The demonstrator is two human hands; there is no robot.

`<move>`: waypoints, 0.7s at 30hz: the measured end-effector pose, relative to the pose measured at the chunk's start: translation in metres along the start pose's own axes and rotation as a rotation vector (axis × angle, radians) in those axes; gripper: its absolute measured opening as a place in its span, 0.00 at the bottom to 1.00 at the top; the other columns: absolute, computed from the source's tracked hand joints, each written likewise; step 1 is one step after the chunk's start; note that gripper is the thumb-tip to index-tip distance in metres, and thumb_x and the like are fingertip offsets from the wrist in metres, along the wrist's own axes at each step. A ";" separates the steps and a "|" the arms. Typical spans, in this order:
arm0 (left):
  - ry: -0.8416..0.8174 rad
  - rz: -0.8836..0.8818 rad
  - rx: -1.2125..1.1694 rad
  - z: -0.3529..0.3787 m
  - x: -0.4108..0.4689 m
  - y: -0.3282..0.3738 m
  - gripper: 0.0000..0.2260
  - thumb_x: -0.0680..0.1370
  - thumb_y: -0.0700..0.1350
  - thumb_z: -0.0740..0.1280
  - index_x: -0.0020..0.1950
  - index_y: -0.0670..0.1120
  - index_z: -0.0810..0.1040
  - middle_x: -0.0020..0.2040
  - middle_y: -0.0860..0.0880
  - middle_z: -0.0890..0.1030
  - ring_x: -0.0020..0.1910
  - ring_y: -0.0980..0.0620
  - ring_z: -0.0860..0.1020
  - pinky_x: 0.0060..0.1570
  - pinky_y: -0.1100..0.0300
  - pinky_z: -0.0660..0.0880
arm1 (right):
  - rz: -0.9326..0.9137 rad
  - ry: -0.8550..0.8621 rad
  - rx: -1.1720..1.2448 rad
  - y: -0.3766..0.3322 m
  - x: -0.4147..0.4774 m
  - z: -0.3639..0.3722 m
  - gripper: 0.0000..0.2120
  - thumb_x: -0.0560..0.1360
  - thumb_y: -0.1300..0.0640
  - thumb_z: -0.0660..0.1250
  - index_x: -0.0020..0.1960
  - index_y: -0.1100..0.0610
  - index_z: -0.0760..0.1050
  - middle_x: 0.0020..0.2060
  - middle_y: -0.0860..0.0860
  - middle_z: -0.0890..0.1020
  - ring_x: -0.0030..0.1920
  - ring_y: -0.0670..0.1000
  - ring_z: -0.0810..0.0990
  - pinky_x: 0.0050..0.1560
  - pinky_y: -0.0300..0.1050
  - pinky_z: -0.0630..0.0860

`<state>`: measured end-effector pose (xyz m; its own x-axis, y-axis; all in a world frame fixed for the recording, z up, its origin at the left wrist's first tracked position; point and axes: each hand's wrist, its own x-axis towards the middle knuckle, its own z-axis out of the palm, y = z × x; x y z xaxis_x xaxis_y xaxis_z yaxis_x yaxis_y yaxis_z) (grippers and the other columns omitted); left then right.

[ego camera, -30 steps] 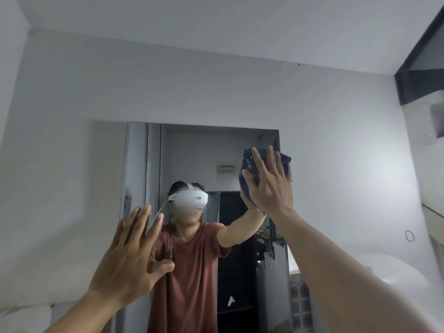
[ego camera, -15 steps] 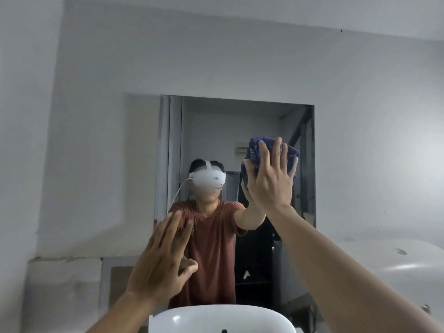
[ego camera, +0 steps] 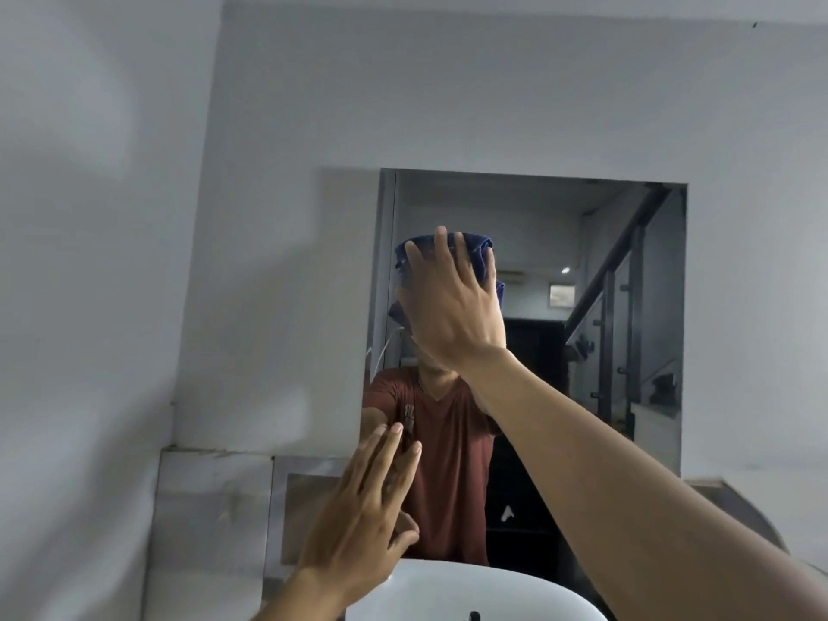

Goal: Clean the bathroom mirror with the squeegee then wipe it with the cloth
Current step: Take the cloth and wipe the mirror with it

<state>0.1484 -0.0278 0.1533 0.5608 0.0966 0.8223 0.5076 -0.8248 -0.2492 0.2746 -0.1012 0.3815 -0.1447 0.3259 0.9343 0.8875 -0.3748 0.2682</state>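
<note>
The rectangular mirror (ego camera: 627, 271) hangs on the grey wall above the basin. My right hand (ego camera: 452, 302) presses a folded dark blue cloth (ego camera: 481, 253) flat against the glass near the mirror's upper left part, fingers spread over it. My left hand (ego camera: 363, 522) is raised lower down, by the mirror's bottom left corner, with the fingers straight and nothing in it. Whether it touches the glass I cannot tell. No squeegee is in view. The mirror reflects a person in a red-brown shirt.
A white basin (ego camera: 448, 589) with a dark tap tip (ego camera: 474, 616) sits at the bottom edge, below the mirror. A tiled ledge (ego camera: 215, 499) runs along the wall left of it. Plain grey wall surrounds the mirror.
My right hand slid the cloth from the mirror's right side across to its left. The view dropped and shifted, bringing the basin in. My left hand stayed low at the mirror's left.
</note>
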 end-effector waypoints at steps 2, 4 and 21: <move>-0.009 -0.009 -0.002 0.001 -0.001 -0.001 0.49 0.67 0.66 0.73 0.81 0.46 0.59 0.81 0.41 0.58 0.80 0.40 0.57 0.74 0.47 0.64 | -0.070 -0.016 0.004 -0.010 0.000 0.003 0.27 0.83 0.44 0.51 0.79 0.53 0.60 0.80 0.58 0.61 0.80 0.61 0.56 0.78 0.68 0.50; -0.009 -0.020 -0.007 0.003 -0.006 -0.001 0.48 0.68 0.66 0.73 0.81 0.45 0.60 0.81 0.41 0.59 0.80 0.41 0.58 0.77 0.48 0.61 | -0.144 -0.016 0.014 -0.015 -0.003 0.005 0.26 0.82 0.46 0.54 0.77 0.55 0.63 0.79 0.58 0.64 0.80 0.61 0.59 0.77 0.68 0.52; -0.011 0.016 -0.031 0.010 -0.027 -0.001 0.49 0.65 0.61 0.78 0.79 0.41 0.63 0.81 0.39 0.57 0.79 0.40 0.57 0.73 0.49 0.65 | -0.568 -0.220 -0.092 0.022 -0.085 0.012 0.27 0.84 0.46 0.52 0.82 0.51 0.56 0.81 0.55 0.61 0.81 0.58 0.54 0.78 0.66 0.50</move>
<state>0.1396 -0.0239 0.1264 0.5760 0.0894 0.8125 0.4784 -0.8429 -0.2464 0.3115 -0.1271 0.3051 -0.4819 0.6643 0.5714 0.6552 -0.1598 0.7384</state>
